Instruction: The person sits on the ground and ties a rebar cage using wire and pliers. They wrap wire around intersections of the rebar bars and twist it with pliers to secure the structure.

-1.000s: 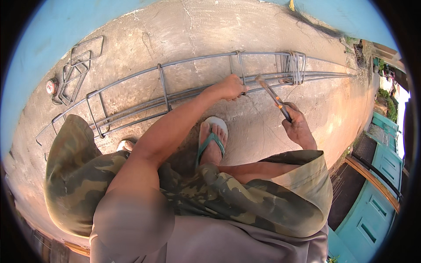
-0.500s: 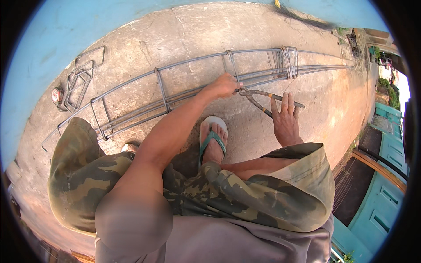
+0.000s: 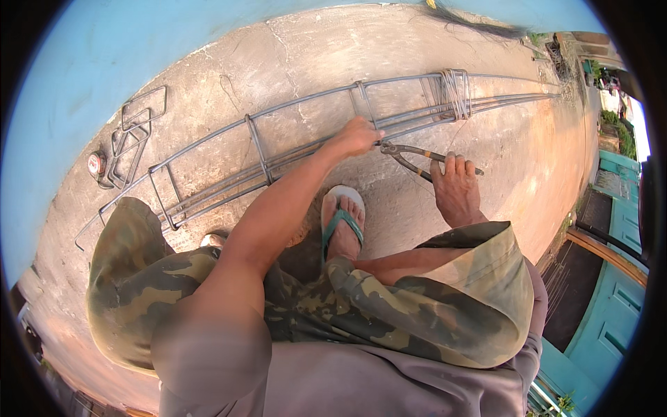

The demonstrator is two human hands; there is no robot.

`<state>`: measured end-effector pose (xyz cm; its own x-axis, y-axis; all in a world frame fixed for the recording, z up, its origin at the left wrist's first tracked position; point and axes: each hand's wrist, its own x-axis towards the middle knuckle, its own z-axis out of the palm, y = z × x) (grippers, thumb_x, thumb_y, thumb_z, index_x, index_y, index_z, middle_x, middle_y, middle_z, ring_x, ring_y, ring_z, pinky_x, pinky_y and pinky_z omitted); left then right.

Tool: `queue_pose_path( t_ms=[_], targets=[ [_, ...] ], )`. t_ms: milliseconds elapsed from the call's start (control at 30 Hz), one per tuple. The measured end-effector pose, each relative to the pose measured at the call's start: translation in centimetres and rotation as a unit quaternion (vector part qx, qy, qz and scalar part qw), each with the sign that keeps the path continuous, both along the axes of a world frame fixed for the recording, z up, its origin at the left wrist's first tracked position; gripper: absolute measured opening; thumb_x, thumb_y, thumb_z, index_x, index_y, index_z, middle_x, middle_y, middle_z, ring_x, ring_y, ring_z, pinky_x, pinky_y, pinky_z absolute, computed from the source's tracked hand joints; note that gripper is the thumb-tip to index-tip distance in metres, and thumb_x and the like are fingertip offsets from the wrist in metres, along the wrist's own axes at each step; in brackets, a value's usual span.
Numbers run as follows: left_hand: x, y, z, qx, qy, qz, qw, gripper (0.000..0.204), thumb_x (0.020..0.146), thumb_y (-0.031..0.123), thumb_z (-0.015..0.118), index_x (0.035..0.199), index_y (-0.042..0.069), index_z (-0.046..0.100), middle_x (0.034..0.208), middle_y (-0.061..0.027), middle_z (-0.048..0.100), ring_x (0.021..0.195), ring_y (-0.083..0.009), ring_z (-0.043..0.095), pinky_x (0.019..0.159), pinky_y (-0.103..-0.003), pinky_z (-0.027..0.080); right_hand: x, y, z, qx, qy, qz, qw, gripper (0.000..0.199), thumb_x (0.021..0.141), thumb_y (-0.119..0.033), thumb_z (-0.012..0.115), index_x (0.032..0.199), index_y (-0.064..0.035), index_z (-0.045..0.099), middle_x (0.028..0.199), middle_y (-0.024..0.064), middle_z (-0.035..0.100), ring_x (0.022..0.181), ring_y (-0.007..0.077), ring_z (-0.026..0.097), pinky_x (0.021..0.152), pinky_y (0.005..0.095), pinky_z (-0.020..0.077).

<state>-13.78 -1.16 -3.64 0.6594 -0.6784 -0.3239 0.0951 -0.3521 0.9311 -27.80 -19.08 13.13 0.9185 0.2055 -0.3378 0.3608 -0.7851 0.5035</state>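
A long rebar cage (image 3: 258, 149) of thin grey bars and rectangular stirrups lies across the concrete before me. My left hand (image 3: 358, 136) is closed on its near bars, beside a stirrup; what lies under the fingers is partly hidden. The jaws of rusty end-cutting pincers (image 3: 399, 149) sit right against the left fingertips. My right hand (image 3: 456, 189) has its fingers curled over the upper handle of the pincers, whose two handles stand apart. A bundle of tie wire (image 3: 455, 94) is wound around the cage farther right.
Loose bent stirrups (image 3: 132, 146) and a round tape measure (image 3: 96, 164) lie at the far left. A blue wall (image 3: 76, 76) borders the concrete on the left and far side. Dark thin wire (image 3: 479, 26) lies at the back. Teal doors (image 3: 611, 313) stand at right.
My right fingers, stretched out before, have curled down over the pincers' upper handle. My left hand stays at the same spot on the bars. The whole view has shifted slightly.
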Motion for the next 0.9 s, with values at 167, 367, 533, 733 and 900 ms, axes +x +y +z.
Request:
queue_pose_path(
  t_ms=[167,367,533,733,900],
  targets=[
    [0.0,0.1,0.6,0.031,0.041,0.012,0.999,0.043,0.094,0.035,0.061,0.076,-0.003,0.068,0.063,-0.0115,0.060,0.057,-0.0192,0.053,0.058,-0.037,0.043,-0.8,0.0,-0.5,0.046,0.031,-0.064,0.996,0.020,0.089,-0.016,0.056,0.108,-0.0111,0.059,0.104,0.0157,0.053,0.101,0.0315,0.055,0.086,0.0473,0.0456],
    [-0.8,-0.8,2.3,0.048,0.086,0.028,0.995,0.041,0.094,0.036,0.061,0.074,0.001,0.069,0.060,-0.0072,0.055,0.054,-0.0174,0.049,0.054,-0.035,0.040,-1.5,-3.1,-0.6,0.132,0.059,-0.115,0.983,0.019,0.092,-0.016,0.055,0.110,-0.0137,0.051,0.097,0.0146,0.050,0.093,0.0316,0.056,0.080,0.0435,0.0489],
    [-0.7,-0.1,3.1,0.067,0.076,0.065,0.993,0.042,0.094,0.037,0.061,0.075,0.000,0.070,0.059,-0.0087,0.055,0.056,-0.0188,0.050,0.056,-0.037,0.041,-3.0,-4.5,-6.7,0.263,0.046,-0.159,0.951,0.020,0.093,-0.022,0.059,0.107,-0.0124,0.049,0.098,0.0146,0.049,0.094,0.0326,0.055,0.082,0.0453,0.0477],
    [-0.6,0.0,3.4,0.091,0.066,0.041,0.993,0.042,0.093,0.038,0.061,0.076,0.001,0.071,0.061,-0.0122,0.058,0.059,-0.0219,0.054,0.061,-0.038,0.044,-2.7,-2.0,-2.2,0.227,0.057,-0.203,0.951,0.022,0.088,-0.020,0.061,0.105,-0.0103,0.050,0.097,0.0138,0.050,0.094,0.0334,0.055,0.083,0.0462,0.0465],
    [-0.5,0.1,3.5,0.079,0.073,0.044,0.993,0.041,0.093,0.036,0.060,0.079,0.000,0.071,0.064,-0.0146,0.060,0.062,-0.0242,0.057,0.065,-0.039,0.046,-2.1,-2.1,-1.4,0.313,0.076,-0.256,0.912,0.028,0.091,-0.029,0.066,0.105,-0.0101,0.051,0.093,0.0114,0.057,0.089,0.0279,0.061,0.074,0.0420,0.0504]
  ],
)
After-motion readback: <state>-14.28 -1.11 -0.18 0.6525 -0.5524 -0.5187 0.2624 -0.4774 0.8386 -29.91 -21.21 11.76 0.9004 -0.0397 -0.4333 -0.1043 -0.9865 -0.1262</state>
